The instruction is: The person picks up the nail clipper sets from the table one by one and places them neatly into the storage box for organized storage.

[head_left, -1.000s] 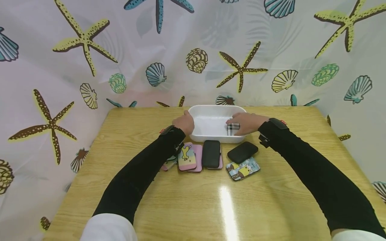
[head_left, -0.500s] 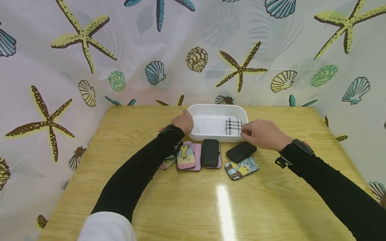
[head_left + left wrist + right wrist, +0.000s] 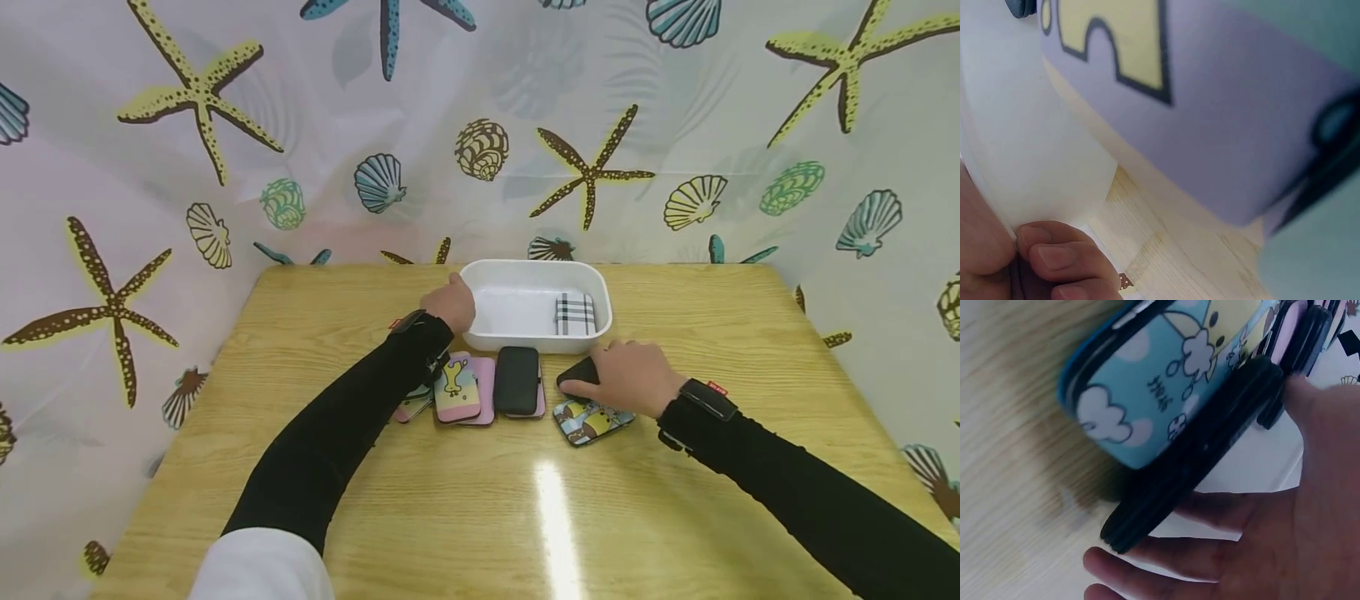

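My left hand (image 3: 448,305) pinches the left rim of a white plastic basin (image 3: 536,343); the left wrist view shows thumb and fingertips (image 3: 1057,255) on that edge. In front of the basin, my right hand (image 3: 633,375) grips a small black case (image 3: 576,377). In the right wrist view this case (image 3: 1191,456) stands tilted on edge, the thumb at one end and fingers along its side. It overlaps a blue cartoon-patterned case (image 3: 588,425) lying on the table. Inside the basin, at its right end, lies a black-and-white plaid case (image 3: 576,315).
Left of the right hand, another black case (image 3: 517,382) lies on a pink one. Further left, a pastel case (image 3: 457,398) and several others overlap, partly hidden by the left sleeve. A shell-and-starfish cloth (image 3: 420,125) hangs behind the wooden table (image 3: 450,500).
My right hand has left the plaid case in the basin, moved out over the right rim and down toward me, and taken hold of the black case. My left hand stays on the rim.
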`<move>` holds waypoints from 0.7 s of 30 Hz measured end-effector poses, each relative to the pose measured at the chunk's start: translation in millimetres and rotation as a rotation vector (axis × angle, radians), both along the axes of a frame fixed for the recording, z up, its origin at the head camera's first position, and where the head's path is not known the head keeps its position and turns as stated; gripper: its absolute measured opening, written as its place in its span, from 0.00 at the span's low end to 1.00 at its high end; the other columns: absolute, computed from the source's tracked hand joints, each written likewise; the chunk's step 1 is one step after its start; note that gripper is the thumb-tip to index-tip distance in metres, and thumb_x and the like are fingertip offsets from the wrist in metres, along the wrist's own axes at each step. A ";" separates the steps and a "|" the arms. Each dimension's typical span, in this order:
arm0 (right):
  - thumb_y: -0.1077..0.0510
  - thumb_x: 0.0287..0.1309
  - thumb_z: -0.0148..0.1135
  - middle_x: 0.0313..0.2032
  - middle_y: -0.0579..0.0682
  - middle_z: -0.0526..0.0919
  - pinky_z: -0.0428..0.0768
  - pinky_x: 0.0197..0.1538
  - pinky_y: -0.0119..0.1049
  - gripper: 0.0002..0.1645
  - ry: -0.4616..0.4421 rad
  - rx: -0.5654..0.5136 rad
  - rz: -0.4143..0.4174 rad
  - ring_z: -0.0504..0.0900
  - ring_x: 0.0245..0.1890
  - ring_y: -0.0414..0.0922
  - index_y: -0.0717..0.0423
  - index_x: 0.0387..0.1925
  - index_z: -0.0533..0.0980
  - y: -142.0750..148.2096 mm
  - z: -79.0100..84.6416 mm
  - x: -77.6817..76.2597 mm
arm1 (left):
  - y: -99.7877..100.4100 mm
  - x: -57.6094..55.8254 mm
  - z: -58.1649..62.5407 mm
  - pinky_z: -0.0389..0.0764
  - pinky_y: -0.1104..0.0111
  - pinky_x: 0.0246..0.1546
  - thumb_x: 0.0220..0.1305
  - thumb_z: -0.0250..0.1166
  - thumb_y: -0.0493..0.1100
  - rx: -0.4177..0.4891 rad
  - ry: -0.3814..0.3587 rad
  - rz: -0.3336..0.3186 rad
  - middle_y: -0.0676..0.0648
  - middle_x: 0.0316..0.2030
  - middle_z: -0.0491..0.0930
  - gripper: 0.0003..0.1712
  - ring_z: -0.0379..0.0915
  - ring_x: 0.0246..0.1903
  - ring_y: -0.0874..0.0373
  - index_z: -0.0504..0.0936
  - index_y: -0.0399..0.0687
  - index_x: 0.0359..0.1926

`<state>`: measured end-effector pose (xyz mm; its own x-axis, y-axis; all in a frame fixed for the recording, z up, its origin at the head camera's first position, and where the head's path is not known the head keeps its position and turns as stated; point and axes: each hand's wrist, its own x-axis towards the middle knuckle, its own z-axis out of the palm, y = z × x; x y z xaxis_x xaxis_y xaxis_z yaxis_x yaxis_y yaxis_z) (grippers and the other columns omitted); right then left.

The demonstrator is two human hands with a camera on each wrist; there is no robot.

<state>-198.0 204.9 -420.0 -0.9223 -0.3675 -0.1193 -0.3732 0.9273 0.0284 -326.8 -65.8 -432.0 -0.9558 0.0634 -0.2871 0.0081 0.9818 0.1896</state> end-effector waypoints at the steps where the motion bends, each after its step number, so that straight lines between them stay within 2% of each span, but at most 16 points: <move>1: 0.19 0.55 0.55 0.21 0.50 0.74 0.66 0.21 0.40 0.43 -0.010 -0.006 -0.004 0.73 0.20 0.47 0.56 0.32 0.78 -2.2 0.4 -0.3 | -0.3 0.1 -0.2 0.71 0.65 0.27 0.74 0.54 0.44 0.001 0.000 -0.002 0.43 0.33 0.80 0.35 0.76 0.28 0.52 0.51 0.31 0.71; 4: 0.21 0.52 0.61 0.14 0.44 0.63 0.55 0.20 0.37 0.38 -0.033 -0.024 0.002 0.65 0.14 0.42 0.49 0.17 0.69 -7.1 4.3 -1.1 | -0.5 0.4 -0.1 0.71 0.64 0.28 0.75 0.54 0.44 0.000 0.005 -0.014 0.42 0.33 0.81 0.34 0.76 0.28 0.52 0.52 0.30 0.71; 7: 0.24 0.53 0.64 0.12 0.42 0.58 0.51 0.20 0.36 0.37 -0.067 -0.035 0.021 0.60 0.13 0.41 0.46 0.12 0.64 -10.3 10.2 -2.2 | -0.6 0.1 0.7 0.70 0.64 0.29 0.75 0.53 0.44 -0.002 0.002 -0.015 0.42 0.34 0.81 0.34 0.75 0.28 0.52 0.52 0.30 0.72; 14: 0.27 0.50 0.68 0.20 0.46 0.70 0.61 0.23 0.37 0.33 -0.164 -0.017 0.014 0.68 0.19 0.43 0.51 0.24 0.72 -15.3 18.9 -5.4 | -1.6 1.6 3.0 0.71 0.64 0.30 0.76 0.52 0.45 -0.006 0.004 -0.015 0.42 0.34 0.82 0.35 0.76 0.29 0.52 0.51 0.30 0.73; 18: 0.29 0.51 0.69 0.21 0.47 0.72 0.63 0.24 0.37 0.31 -0.206 -0.041 -0.010 0.69 0.20 0.44 0.52 0.26 0.74 -16.6 18.5 -7.0 | -1.6 3.4 5.4 0.73 0.64 0.32 0.75 0.52 0.45 -0.004 0.002 -0.012 0.43 0.34 0.82 0.35 0.77 0.29 0.52 0.51 0.30 0.73; 21: 0.31 0.52 0.69 0.24 0.48 0.73 0.64 0.26 0.38 0.30 -0.217 -0.035 -0.007 0.70 0.24 0.46 0.53 0.32 0.75 -16.2 19.1 -7.8 | -0.8 4.9 7.9 0.75 0.65 0.31 0.75 0.51 0.45 -0.008 -0.003 -0.010 0.43 0.32 0.82 0.35 0.77 0.27 0.53 0.51 0.30 0.72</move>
